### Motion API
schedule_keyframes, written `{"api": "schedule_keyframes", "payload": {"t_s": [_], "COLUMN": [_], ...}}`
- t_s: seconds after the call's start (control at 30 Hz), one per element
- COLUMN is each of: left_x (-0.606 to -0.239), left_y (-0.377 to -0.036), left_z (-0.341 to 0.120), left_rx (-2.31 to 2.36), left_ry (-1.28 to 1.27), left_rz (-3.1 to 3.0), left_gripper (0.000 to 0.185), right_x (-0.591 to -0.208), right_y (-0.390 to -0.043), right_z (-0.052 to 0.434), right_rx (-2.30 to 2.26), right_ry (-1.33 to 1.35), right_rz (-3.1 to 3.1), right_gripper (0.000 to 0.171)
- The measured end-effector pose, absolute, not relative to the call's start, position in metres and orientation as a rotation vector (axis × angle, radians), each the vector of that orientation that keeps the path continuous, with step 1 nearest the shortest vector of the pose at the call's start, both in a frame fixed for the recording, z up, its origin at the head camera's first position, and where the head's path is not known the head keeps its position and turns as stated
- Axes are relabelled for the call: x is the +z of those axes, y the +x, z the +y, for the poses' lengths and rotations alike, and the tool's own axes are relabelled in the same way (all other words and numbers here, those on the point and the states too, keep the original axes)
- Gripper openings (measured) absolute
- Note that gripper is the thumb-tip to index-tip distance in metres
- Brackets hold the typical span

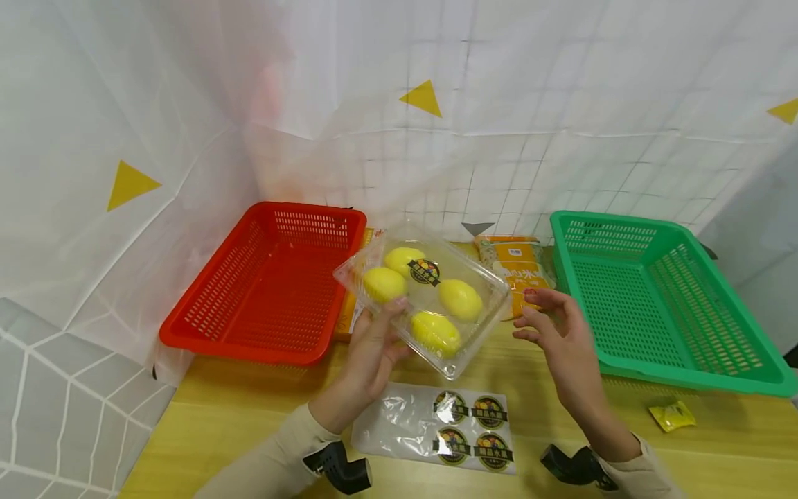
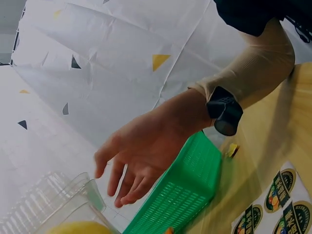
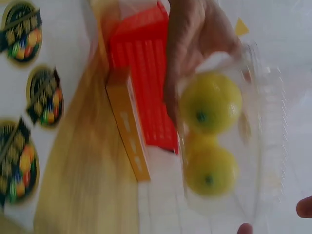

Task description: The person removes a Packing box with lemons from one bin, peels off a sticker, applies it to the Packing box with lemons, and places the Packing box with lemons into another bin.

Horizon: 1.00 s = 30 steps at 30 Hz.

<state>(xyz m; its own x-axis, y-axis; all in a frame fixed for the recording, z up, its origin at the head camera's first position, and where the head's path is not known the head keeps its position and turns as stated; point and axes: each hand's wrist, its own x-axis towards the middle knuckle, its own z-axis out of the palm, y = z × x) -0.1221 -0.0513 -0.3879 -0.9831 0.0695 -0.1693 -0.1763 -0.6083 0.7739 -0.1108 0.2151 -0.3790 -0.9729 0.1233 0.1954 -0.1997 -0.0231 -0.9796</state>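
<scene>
Tilted above the table, a clear plastic box [image 1: 416, 299] holds several yellow lemons [image 1: 460, 300], and a round black fruit label [image 1: 424, 272] is stuck on its lid. My left hand [image 1: 369, 360] grips the box's near left edge, thumb on top and fingers underneath. To the right of the box, my right hand [image 1: 567, 346] hovers apart from it, fingers loosely bent with nothing in them. The left wrist view shows that same right hand [image 2: 146, 141] beside the box corner. Below the box lies a sheet of round labels [image 1: 451, 407].
A red basket [image 1: 249, 346] stands at the left and a green basket [image 1: 692, 378] at the right. Behind the box are an orange food packet [image 1: 520, 267] and an orange carton [image 1: 346, 315]. A small yellow packet [image 1: 673, 416] lies before the green basket.
</scene>
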Motion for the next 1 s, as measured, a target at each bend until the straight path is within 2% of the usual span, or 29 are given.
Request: {"api": "schedule_keyframes", "payload": {"t_s": [0.2,0.63,1.0], "left_x": [-0.384,-0.378,-0.375], "left_y": [-0.124,-0.127,-0.130], "left_z": [-0.053,-0.054,-0.056], "left_rx": [2.681,2.650,2.650], "left_ry": [-0.146,-0.093,-0.084], "left_rz": [1.315,1.308,1.293], "left_gripper": [0.054,0.060,0.059], "right_x": [-0.380,-0.381,-0.402], "right_y": [-0.105,-0.094,-0.072], "right_z": [0.251,0.314,0.358], "right_rx": [1.953,1.996,1.932], "right_ry": [0.082,-0.178,-0.431], "right_rz": [-1.994,-1.537,-1.326], "right_gripper": [0.035,0.025,0.017]}}
